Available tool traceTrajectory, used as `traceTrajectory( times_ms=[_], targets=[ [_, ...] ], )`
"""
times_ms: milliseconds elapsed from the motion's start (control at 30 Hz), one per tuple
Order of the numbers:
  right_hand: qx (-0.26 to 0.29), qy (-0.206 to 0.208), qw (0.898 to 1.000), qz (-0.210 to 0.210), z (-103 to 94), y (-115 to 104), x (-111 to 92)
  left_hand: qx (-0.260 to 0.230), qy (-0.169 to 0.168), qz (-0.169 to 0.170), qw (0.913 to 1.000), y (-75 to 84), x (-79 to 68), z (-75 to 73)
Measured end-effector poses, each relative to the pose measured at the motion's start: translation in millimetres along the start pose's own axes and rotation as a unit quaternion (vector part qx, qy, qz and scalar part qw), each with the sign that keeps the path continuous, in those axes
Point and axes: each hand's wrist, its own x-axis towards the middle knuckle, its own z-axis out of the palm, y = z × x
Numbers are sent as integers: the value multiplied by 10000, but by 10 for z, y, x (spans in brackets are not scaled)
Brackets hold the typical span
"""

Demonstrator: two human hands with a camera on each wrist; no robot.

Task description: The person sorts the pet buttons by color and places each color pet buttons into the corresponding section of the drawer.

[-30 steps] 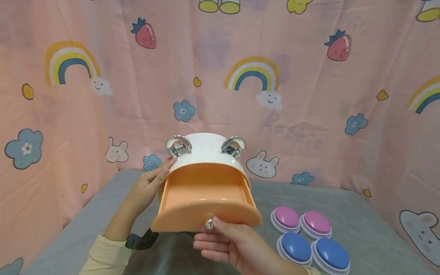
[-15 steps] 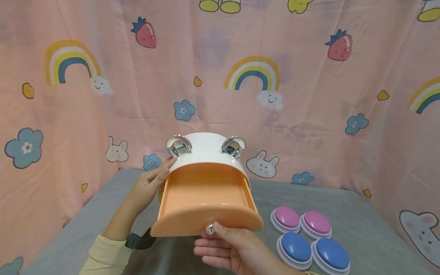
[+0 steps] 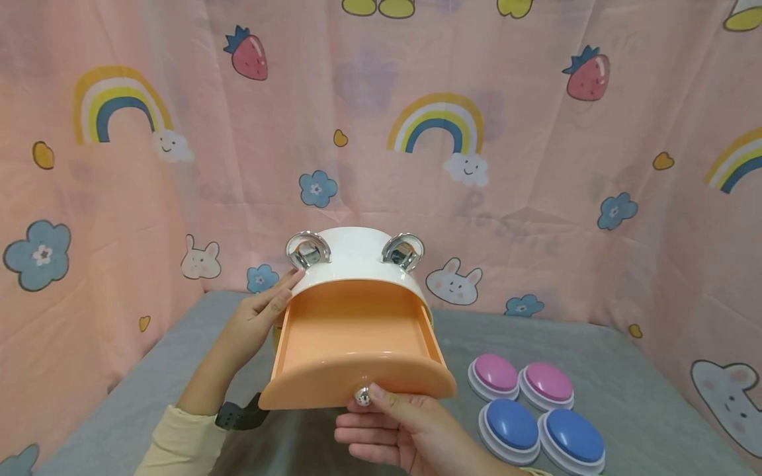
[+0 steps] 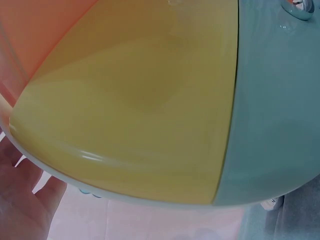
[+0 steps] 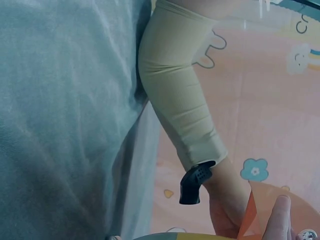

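A white, round-topped cabinet [image 3: 357,251] with two silver ear-shaped fittings [image 3: 307,251] stood at the middle of a gray table [image 3: 571,344]. Its orange drawer [image 3: 315,383] was pulled out toward the near side. The left hand [image 3: 262,317] rested against the cabinet's left side, fingers mostly straight. The right hand [image 3: 411,420] pinched the drawer's round silver knob [image 3: 363,396] between thumb and finger. To the right sat two pink domed buttons [image 3: 496,372] and, nearer, two blue ones [image 3: 512,423], all on white bases. A pink patterned curtain [image 3: 250,178] hung at the far side.
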Motion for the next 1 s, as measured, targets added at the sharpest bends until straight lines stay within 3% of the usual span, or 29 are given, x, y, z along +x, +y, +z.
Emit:
traceTrajectory(
  times_ms=[1000],
  targets=[
    [4,32,9999,141,5,-4,-19,34,-14,-138,9999,-11,9,-7]
  ],
)
